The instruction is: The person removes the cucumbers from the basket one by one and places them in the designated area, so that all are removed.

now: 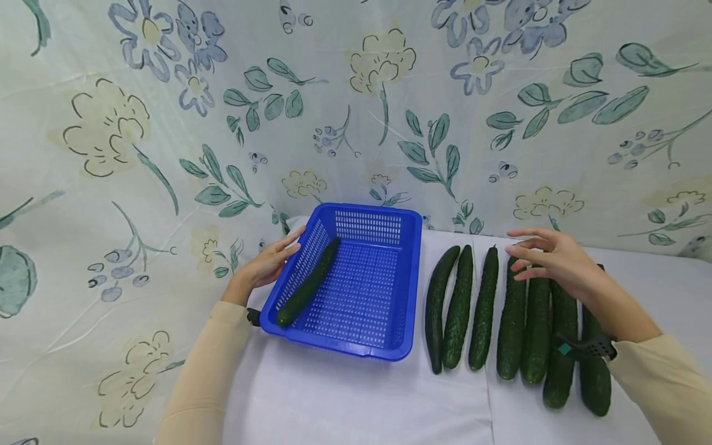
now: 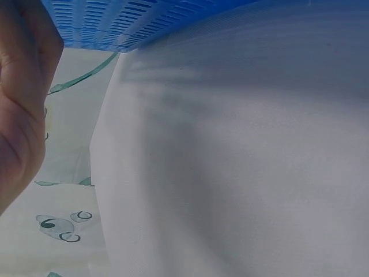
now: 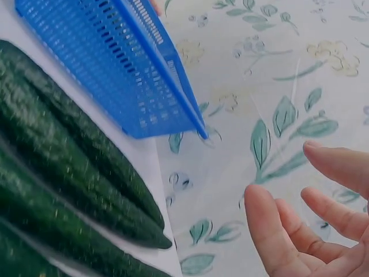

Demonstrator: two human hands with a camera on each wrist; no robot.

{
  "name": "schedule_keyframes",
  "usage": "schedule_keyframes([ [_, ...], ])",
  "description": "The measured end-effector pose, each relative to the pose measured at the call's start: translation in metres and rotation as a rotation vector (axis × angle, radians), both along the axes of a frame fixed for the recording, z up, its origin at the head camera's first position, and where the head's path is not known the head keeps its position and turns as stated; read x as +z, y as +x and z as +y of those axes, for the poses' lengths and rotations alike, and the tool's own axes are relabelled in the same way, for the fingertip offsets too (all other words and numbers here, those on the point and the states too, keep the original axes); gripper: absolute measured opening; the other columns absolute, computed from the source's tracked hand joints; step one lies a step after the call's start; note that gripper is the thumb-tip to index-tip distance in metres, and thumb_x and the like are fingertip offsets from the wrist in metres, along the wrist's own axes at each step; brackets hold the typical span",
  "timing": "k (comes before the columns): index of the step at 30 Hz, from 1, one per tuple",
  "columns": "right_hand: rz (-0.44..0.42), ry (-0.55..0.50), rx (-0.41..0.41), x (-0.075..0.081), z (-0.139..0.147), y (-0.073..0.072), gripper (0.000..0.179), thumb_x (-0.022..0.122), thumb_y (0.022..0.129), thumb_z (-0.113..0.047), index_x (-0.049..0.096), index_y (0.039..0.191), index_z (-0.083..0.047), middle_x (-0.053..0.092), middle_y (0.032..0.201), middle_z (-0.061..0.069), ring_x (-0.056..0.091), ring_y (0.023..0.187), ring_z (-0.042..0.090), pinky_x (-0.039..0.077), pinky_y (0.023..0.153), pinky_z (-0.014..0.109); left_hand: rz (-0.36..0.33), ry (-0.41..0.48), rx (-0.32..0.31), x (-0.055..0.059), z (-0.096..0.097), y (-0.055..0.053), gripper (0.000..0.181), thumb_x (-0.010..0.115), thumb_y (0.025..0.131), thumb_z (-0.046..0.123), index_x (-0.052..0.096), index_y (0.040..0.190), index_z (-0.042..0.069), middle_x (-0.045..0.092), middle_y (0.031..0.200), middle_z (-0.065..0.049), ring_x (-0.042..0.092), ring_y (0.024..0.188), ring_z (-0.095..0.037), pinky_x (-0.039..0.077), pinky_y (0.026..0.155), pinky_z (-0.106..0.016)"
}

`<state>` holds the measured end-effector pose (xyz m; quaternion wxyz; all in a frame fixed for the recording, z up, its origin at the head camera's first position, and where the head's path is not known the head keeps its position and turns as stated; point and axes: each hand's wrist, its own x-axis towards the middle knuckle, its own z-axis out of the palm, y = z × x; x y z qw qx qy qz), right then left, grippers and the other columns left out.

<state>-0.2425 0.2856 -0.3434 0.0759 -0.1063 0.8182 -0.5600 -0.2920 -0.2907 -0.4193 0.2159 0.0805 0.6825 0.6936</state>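
My left hand (image 1: 271, 262) touches the left side of a blue plastic basket (image 1: 417, 278), fingers fairly straight at its rim. Inside, one long dark-green cucumber (image 1: 308, 284) lies slanted along the left wall. My right hand (image 1: 547, 256) hovers over the far ends of a row of cucumbers (image 1: 508, 334), fingers apart and slightly bent, holding nothing. In the right wrist view its thumb and fingers (image 3: 266, 222) are spread beside the cucumbers (image 3: 69, 156). The left wrist view shows part of the left hand (image 2: 23, 104) beside the slotted basket wall (image 2: 115, 23).
Right of the basket, several cucumbers lie side by side on a white cloth (image 1: 334, 395), the nearest a curved one (image 1: 436, 309). A flower-patterned curtain (image 1: 334, 123) hangs behind the table and down its left side.
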Motion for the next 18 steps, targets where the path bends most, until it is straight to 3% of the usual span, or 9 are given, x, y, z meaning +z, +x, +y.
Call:
schedule_keyframes([
  [8,-0.026,-0.083,0.066,0.011,-0.029,-0.008,0.032,0.063,0.100,-0.017,0.054,0.130,-0.018,0.061,0.113,0.003,0.069,0.086,0.026,0.060,0.073,0.043,0.009,-0.004,0.011,-0.002,-0.001,-0.001,0.057,0.046,0.108,0.028,0.023,0.159,0.035,0.044,0.147,-0.022,0.066,0.096,-0.021,0.059,0.076,-0.030],
  [13,-0.061,-0.138,0.087,0.017,-0.049,-0.013,0.033,0.066,0.099,-0.017,0.054,0.130,-0.015,0.067,0.109,0.000,0.069,0.085,0.026,0.060,0.075,0.045,0.015,0.001,0.000,-0.002,-0.001,-0.001,0.057,0.044,0.108,0.028,0.021,0.160,0.034,0.042,0.148,-0.024,0.066,0.097,-0.020,0.059,0.077,-0.030],
  [18,-0.076,-0.143,0.098,0.019,-0.064,-0.016,0.045,0.066,0.099,-0.017,0.049,0.138,-0.004,0.069,0.105,0.002,0.069,0.084,0.026,0.060,0.075,0.044,0.000,0.011,-0.007,-0.001,0.000,-0.001,0.056,0.043,0.109,0.027,0.021,0.160,0.034,0.041,0.148,-0.025,0.066,0.096,-0.020,0.058,0.075,-0.029],
])
